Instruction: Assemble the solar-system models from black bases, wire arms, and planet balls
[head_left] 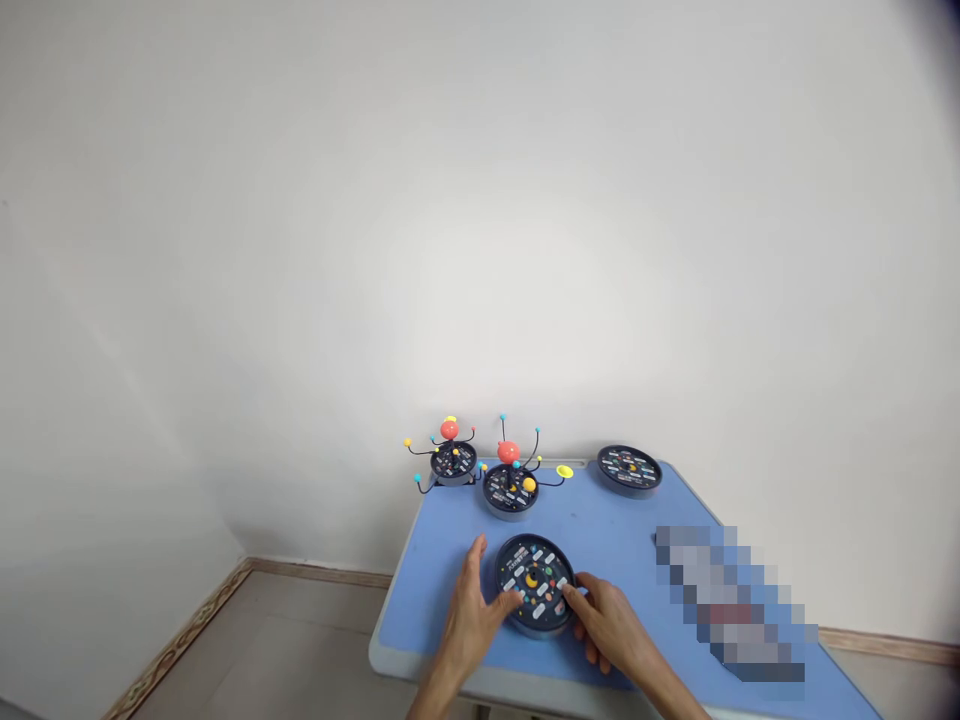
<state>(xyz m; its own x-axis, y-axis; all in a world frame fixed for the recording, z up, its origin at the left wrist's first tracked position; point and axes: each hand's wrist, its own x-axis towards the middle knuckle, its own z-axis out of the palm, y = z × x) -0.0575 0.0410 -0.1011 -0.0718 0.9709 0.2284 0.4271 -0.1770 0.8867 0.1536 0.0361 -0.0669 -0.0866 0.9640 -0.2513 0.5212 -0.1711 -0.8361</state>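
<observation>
A round black solar system model base (537, 612), printed with planets and white labels around a yellow crescent moon, sits near the front of the blue table. My right hand (609, 622) grips its right rim, thumb on top and fingers down the side. On the left, my left hand (474, 612) is open: the thumb reaches over the rim, while the forefinger stretches away from the base. Beyond it stand two solar system models, one in the middle (511, 503) and one farther left (453, 470), each with a red ball and coloured balls on curved black arms.
Another round black base (630, 473) lies at the table's back right. A blurred-out, long flat item (731, 610) rests along the right side. The blue table (600, 535) has a pale rim and stands against a white wall (465, 250).
</observation>
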